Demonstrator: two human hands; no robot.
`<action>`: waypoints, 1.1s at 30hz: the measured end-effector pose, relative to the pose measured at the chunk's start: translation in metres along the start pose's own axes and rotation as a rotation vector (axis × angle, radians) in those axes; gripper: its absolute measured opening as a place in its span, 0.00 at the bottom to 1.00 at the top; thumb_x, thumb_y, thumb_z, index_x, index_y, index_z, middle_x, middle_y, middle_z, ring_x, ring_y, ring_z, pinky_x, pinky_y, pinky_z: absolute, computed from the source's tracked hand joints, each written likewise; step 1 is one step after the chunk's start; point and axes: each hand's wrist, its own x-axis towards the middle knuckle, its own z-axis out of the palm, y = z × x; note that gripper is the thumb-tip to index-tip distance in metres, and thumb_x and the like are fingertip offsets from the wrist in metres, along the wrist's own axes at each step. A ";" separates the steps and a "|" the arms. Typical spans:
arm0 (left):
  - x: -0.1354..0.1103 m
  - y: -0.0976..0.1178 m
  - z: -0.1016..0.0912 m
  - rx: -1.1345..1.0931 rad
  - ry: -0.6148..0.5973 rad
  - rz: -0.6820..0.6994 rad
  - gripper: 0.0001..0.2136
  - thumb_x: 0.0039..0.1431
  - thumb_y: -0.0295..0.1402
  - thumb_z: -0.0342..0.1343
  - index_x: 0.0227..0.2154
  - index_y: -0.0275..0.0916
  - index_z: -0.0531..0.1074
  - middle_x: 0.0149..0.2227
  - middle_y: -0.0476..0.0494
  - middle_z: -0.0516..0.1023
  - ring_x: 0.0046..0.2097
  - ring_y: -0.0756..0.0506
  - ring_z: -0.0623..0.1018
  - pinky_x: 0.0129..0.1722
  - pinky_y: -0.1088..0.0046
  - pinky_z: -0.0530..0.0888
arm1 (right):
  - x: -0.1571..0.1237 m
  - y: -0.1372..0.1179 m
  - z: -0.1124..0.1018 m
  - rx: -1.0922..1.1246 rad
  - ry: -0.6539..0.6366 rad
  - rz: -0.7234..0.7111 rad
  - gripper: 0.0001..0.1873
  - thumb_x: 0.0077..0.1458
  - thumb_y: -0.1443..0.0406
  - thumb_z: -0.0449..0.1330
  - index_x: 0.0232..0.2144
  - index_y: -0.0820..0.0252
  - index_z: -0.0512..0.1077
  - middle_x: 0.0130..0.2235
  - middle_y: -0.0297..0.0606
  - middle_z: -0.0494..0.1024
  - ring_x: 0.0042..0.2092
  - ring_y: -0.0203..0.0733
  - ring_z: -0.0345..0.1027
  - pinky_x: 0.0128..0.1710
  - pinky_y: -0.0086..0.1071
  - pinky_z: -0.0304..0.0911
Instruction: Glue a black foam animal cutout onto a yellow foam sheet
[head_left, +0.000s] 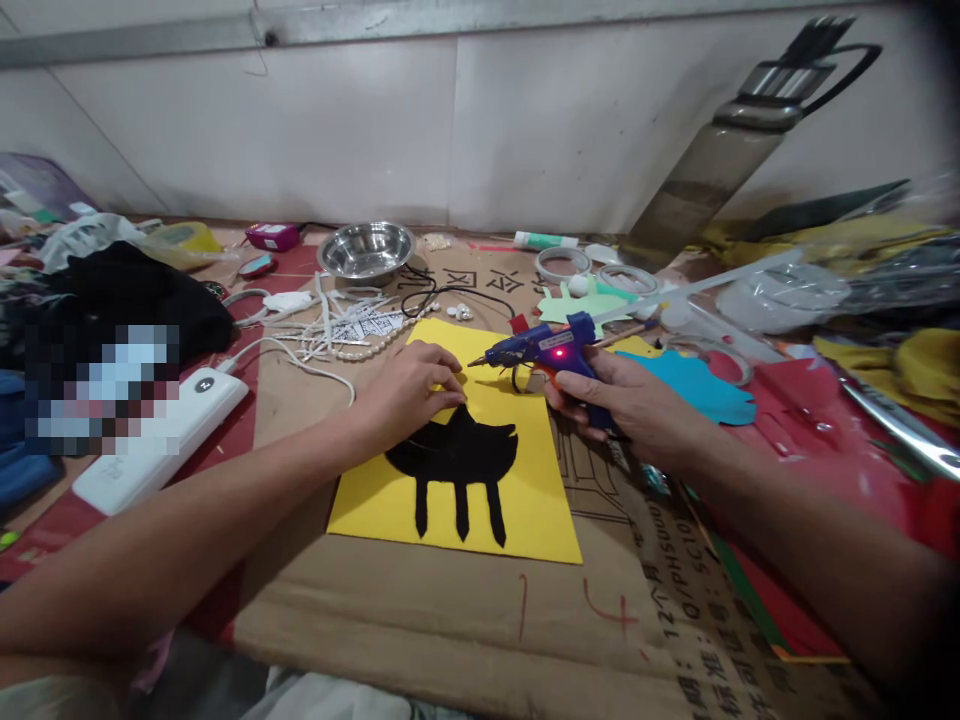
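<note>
A yellow sheet (525, 500) lies on a flattened cardboard box (420, 620). A black cut-out shape (457, 460) with three legs rests on the sheet. My left hand (409, 390) presses down on the top edge of the black shape, fingers bent and close together. My right hand (622, 400) is closed around the handle of a blue glue gun (544, 345) with a red light on. The gun's nozzle points left, a short way above the sheet and just right of my left fingertips.
A steel bowl (366, 248), white cords and beads (337, 325), tape rolls (564, 262) and a glue tube (544, 240) lie behind the sheet. A white power bank (161, 440) and dark cloth (127, 300) are at left. Coloured foam pieces (697, 385) and a tall bottle (720, 160) stand at right.
</note>
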 end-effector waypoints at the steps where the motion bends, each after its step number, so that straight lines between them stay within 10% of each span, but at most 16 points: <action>1: 0.000 0.000 0.000 -0.009 -0.005 0.002 0.06 0.59 0.33 0.60 0.30 0.41 0.80 0.43 0.45 0.79 0.47 0.43 0.74 0.51 0.60 0.68 | 0.000 0.000 0.000 0.006 0.001 -0.006 0.20 0.47 0.52 0.67 0.31 0.58 0.66 0.27 0.32 0.68 0.22 0.29 0.54 0.14 0.24 0.48; 33: -0.005 0.008 0.003 -0.141 -0.077 -0.039 0.03 0.58 0.28 0.58 0.31 0.40 0.76 0.46 0.44 0.77 0.51 0.43 0.73 0.54 0.59 0.66 | -0.020 -0.007 0.000 -0.098 -0.017 0.022 0.19 0.49 0.51 0.66 0.30 0.58 0.66 0.27 0.33 0.68 0.22 0.30 0.55 0.14 0.26 0.48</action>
